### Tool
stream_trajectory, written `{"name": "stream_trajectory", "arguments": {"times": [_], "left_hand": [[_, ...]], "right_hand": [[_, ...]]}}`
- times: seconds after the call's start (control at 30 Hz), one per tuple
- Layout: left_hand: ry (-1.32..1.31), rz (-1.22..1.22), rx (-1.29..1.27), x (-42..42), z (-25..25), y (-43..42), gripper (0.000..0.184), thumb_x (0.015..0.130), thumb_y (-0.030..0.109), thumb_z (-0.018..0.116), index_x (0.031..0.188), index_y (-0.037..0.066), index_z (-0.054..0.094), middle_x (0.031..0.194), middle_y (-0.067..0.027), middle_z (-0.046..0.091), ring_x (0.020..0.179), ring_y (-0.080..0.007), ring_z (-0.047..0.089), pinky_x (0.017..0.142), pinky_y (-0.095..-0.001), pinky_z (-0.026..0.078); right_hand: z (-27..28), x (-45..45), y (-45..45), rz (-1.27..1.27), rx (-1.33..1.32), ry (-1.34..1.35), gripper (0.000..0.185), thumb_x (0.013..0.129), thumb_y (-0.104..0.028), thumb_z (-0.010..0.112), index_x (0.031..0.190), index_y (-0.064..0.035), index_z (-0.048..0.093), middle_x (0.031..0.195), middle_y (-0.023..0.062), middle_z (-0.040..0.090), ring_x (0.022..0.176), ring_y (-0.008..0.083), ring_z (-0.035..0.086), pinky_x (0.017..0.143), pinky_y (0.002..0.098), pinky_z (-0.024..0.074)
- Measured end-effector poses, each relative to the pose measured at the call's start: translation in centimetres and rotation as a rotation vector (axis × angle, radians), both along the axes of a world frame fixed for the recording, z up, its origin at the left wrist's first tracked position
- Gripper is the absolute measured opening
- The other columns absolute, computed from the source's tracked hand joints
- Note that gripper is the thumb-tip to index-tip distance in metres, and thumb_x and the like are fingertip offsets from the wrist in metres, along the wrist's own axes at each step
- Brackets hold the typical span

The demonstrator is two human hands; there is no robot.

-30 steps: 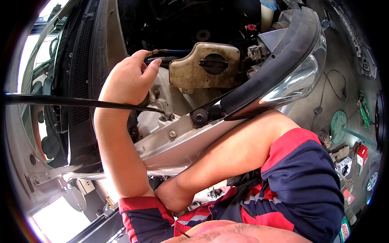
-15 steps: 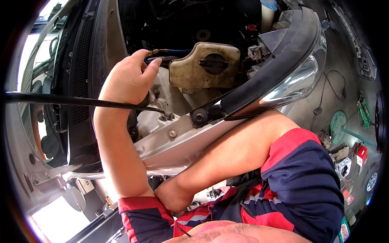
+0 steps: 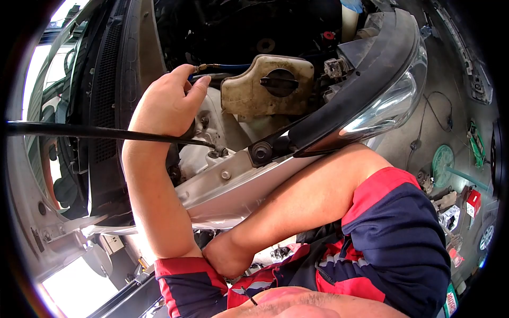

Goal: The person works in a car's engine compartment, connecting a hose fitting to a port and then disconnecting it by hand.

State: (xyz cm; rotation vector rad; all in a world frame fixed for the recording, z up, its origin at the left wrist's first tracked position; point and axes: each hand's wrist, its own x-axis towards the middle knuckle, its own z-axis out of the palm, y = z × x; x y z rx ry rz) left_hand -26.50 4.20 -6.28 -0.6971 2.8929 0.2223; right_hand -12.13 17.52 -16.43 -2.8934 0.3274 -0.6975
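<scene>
My left hand (image 3: 172, 103) reaches into the engine bay, curled round the end of a blue hose (image 3: 233, 67). A brass fitting (image 3: 201, 68) shows by its index finger, with a bit of blue between finger and thumb; the other fingertips are hidden. Just right of this hand sits a stained, yellowish reservoir (image 3: 265, 95) with a black cap (image 3: 279, 82). My right hand (image 3: 228, 257) is tucked against my left elbow, its fingers out of sight.
A black rod (image 3: 79, 130) crosses over my left wrist to the fender edge (image 3: 233, 177). The headlight (image 3: 387, 106) lies right of the reservoir. On the floor at right are a cable (image 3: 416, 143), a green round object (image 3: 443, 165) and a red box (image 3: 474, 203).
</scene>
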Motion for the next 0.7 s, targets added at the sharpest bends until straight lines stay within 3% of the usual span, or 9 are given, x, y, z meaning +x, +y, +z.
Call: {"name": "stream_trajectory", "arguments": {"times": [0.7], "left_hand": [[0.009, 0.007, 0.024, -0.02, 0.0, 0.06, 0.051, 0.096, 0.037, 0.06, 0.128, -0.002, 0.06, 0.106, -0.0235, 0.071, 0.098, -0.0346, 0.069, 0.088, -0.039, 0.053]], "right_hand": [[0.14, -0.16, 0.0, -0.003, 0.04, 0.001, 0.012, 0.075, -0.02, 0.069, 0.077, -0.0115, 0.078, 0.083, 0.0086, 0.075, 0.081, 0.0276, 0.073, 0.077, 0.0406, 0.0563]]}}
